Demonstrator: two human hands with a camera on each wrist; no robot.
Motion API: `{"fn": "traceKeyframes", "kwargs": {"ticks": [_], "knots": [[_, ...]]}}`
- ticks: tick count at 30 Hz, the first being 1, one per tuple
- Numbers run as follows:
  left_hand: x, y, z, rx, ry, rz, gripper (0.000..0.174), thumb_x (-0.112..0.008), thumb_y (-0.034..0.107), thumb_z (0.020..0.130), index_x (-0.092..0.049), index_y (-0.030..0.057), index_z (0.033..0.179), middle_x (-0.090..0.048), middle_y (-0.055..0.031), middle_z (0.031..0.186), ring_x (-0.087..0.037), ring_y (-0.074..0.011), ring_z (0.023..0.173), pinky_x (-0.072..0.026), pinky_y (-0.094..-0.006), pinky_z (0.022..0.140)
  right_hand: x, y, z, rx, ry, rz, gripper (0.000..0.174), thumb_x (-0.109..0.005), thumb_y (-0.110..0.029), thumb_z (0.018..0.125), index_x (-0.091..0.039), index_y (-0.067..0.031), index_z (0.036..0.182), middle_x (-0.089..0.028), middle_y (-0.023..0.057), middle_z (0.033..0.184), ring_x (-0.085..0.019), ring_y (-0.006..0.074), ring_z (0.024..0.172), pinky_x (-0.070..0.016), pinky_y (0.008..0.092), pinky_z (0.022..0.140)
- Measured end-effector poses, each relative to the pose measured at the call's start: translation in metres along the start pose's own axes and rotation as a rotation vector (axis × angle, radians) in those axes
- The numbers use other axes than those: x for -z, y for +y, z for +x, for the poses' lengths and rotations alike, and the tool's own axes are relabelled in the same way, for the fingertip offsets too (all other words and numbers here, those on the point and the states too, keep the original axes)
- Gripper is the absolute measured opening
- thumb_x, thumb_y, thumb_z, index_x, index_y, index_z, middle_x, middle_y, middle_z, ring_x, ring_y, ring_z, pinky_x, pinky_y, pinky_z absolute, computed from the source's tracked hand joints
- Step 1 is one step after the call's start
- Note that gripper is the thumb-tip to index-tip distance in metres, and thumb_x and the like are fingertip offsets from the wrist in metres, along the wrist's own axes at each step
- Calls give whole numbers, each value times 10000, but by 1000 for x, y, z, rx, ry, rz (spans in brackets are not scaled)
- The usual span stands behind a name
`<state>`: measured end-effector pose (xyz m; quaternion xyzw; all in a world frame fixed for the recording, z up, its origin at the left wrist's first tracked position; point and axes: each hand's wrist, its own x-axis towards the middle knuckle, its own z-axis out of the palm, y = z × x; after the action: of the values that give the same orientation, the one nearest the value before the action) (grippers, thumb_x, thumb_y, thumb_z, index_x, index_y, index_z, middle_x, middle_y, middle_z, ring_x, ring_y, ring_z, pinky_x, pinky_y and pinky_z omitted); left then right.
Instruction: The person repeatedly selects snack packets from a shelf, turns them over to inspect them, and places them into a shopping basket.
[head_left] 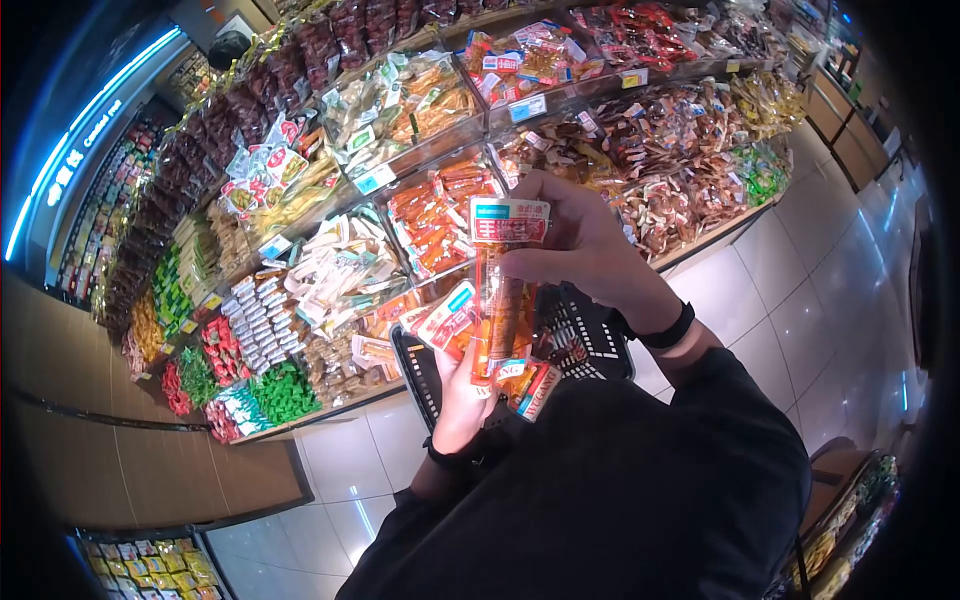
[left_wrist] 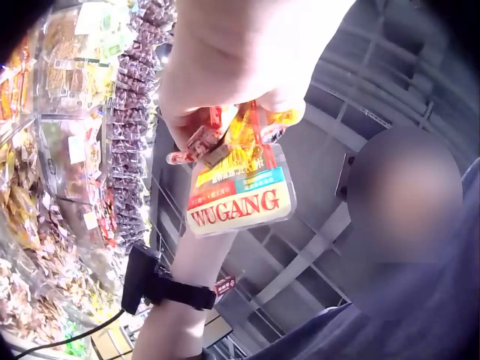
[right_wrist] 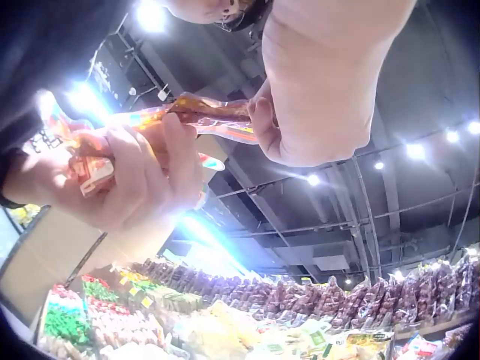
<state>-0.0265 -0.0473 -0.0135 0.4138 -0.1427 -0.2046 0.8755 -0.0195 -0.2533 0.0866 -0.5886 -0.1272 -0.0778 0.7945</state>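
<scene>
Upright in the head view, a long clear snack packet (head_left: 500, 310) with a red and white top label is pinched near that label by the right hand (head_left: 585, 245). Below it, the left hand (head_left: 462, 400) grips several packets, one with a red and white label (head_left: 447, 318) leaning left. A label reading WUGANG (left_wrist: 236, 202) hangs under the left hand (left_wrist: 240, 60) in the left wrist view. In the right wrist view the left hand's curled fingers (right_wrist: 142, 169) hold the bundle, and the right hand (right_wrist: 322, 90) holds the packet's other end.
A black shopping basket (head_left: 585, 340) is beneath the hands. Beyond it curves a tiered display with bins of wrapped snacks (head_left: 345, 265), price tags and hanging dark packets (head_left: 235, 115). Tiled floor (head_left: 765, 290) lies to the right; another shelf (head_left: 155, 570) stands at the lower left.
</scene>
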Motion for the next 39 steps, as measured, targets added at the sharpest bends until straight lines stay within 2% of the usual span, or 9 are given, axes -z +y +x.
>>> {"fn": "traceKeyframes", "kwargs": {"ticks": [1, 11, 14, 17, 18, 21, 26, 32, 39], "knots": [[9, -4, -2, 11, 11, -63, 373, -525, 69, 1025, -438, 5, 1382, -601, -161, 1283, -660, -250, 1104, -568, -387, 907, 2, -1, 0, -1, -2, -38, 372, -835, -90, 818, -570, -53, 1076, -685, -23, 851, -638, 9, 727, -479, 171, 604], [33, -15, -3, 67, -22, -130, 363, -508, 78, 1032, -460, 11, 1386, -596, -121, 1304, -638, -220, 1138, -541, -386, 954, -5, -3, 0, 105, -11, -3, 380, -828, -66, 814, -561, -50, 1084, -687, -7, 894, -653, 24, 752, -509, 171, 622], [19, -11, 4, 86, 167, -67, 308, -516, 143, 1041, -496, 6, 1315, -610, -119, 1235, -640, -204, 1102, -564, -371, 882, 1, 0, 0, 70, 31, -67, 384, -823, -56, 813, -558, -47, 1091, -688, -5, 897, -642, 22, 714, -491, 165, 574], [10, 14, 19, 59, 10, -40, 314, -506, 314, 1051, -540, 9, 1118, -631, -92, 954, -640, -157, 748, -565, -322, 683, 10, 6, 5, -38, 155, -88, 373, -824, -66, 812, -568, -45, 1082, -691, -1, 886, -617, 20, 659, -457, 170, 517], [24, 8, 26, 61, -128, -120, 258, -576, 225, 1022, -562, -7, 1136, -637, -79, 906, -623, -151, 664, -551, -293, 641, 13, 14, 5, -51, 133, -86, 373, -824, -66, 812, -568, -45, 1082, -691, -1, 886, -617, 20, 659, -457, 170, 517], [26, 12, 24, 90, 38, 306, 364, -731, -20, 879, -588, -14, 1214, -660, -47, 928, -666, -119, 774, -534, -246, 621, 25, 54, 4, -187, 266, -189, 306, -788, -97, 854, -597, -48, 1088, -698, 19, 884, -587, 40, 604, -434, 198, 495], [45, -2, 26, 134, 67, 289, 320, -709, -5, 903, -604, -10, 1205, -689, -46, 990, -676, -106, 820, -543, -251, 650, 10, 104, -9, -239, 210, -25, 270, -704, -127, 933, -609, -41, 1170, -697, 22, 889, -614, 64, 673, -473, 231, 547], [96, -35, 38, 118, 224, 124, 326, -680, 24, 932, -585, -17, 1241, -711, -106, 993, -636, -116, 686, -531, -260, 660, 21, 147, 28, -224, 111, -561, 237, -670, -233, 952, -678, 4, 963, -668, 25, 724, -613, 74, 631, -469, 281, 545], [124, -42, 37, 116, 427, 42, 198, -658, 40, 949, -601, 24, 1138, -679, -95, 901, -630, -144, 708, -531, -292, 662, 86, 221, 181, 455, 107, -1472, 133, -670, -151, 873, -662, -19, 889, -678, 141, 792, -694, 233, 771, -544, 331, 647]]}}
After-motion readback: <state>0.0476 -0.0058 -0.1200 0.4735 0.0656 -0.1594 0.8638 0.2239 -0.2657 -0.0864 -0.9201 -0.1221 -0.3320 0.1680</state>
